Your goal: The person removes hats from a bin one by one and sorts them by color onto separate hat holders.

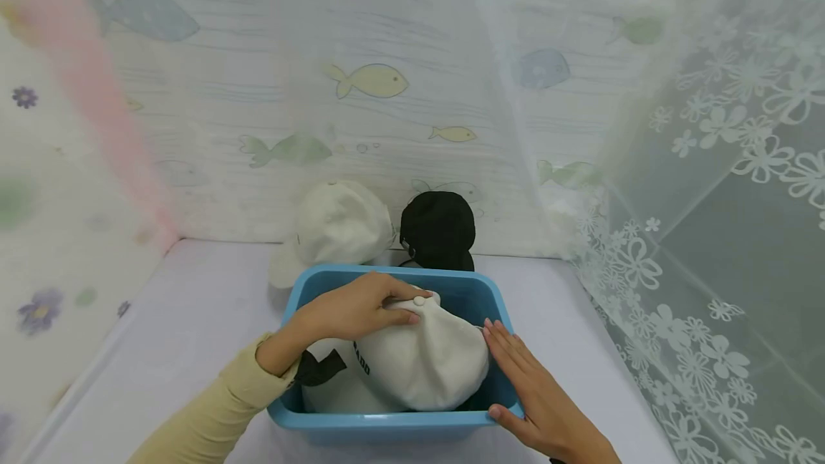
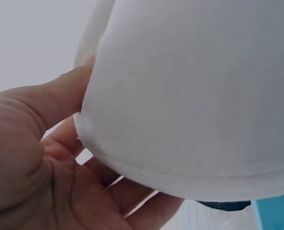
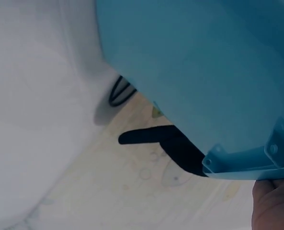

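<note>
A white cap (image 1: 445, 356) with a fabric button on its crown and dark lettering lies tilted inside a blue plastic bin (image 1: 387, 419). My left hand (image 1: 361, 303) reaches over the bin's left side and pinches the cap's crown near the button. In the left wrist view, the thumb and fingers lie about the edge of white cloth (image 2: 180, 96). My right hand (image 1: 541, 392) rests on the bin's right rim with its fingers straight, the thumb near the front corner. Something black (image 1: 319, 367) shows beside the left wrist; its kind is unclear.
Behind the bin, a second white cap (image 1: 341, 224) and a black cap (image 1: 438, 228) stand side by side on the white-covered table (image 1: 193, 349). A fish-print curtain (image 1: 399, 34) hangs at the back, and lace-patterned sheer cloth (image 1: 702, 335) at the right.
</note>
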`<state>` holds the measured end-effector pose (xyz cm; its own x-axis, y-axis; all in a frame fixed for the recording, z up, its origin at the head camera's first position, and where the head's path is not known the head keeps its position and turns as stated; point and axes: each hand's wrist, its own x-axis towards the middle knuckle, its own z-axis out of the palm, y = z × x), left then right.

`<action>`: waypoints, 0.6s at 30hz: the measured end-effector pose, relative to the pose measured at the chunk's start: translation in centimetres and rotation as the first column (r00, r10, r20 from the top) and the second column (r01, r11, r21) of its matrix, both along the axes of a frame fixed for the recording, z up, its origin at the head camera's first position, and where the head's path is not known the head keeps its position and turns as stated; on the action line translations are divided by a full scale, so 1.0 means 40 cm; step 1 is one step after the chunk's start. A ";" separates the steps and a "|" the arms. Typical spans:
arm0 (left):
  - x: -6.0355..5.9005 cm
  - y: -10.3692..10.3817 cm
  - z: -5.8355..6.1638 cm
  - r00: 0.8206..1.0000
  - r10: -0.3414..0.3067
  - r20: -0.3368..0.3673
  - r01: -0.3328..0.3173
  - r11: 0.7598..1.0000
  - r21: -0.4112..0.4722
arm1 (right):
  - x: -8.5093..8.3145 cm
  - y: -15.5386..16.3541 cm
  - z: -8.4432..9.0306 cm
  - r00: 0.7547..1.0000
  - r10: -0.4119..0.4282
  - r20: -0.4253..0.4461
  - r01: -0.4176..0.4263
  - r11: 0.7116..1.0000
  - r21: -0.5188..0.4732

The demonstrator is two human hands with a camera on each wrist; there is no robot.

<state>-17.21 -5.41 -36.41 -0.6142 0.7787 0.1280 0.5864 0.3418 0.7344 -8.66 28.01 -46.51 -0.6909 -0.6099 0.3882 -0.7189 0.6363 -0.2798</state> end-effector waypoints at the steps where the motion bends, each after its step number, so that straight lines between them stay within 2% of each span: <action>1: 0.000 -0.004 0.003 1.000 0.000 0.005 0.000 1.000 0.010 | 0.000 0.000 -0.001 1.000 0.003 0.000 -0.003 1.000 -0.008; 12: 0.003 -0.028 0.036 1.000 0.006 0.010 -0.007 0.994 0.112 | 0.006 -0.002 -0.004 0.997 -0.039 0.068 0.042 0.998 -0.036; 18: 0.002 -0.041 0.054 0.998 0.057 -0.029 -0.053 0.990 0.133 | 0.000 -0.002 -0.009 1.000 -0.003 0.021 0.004 0.999 -0.046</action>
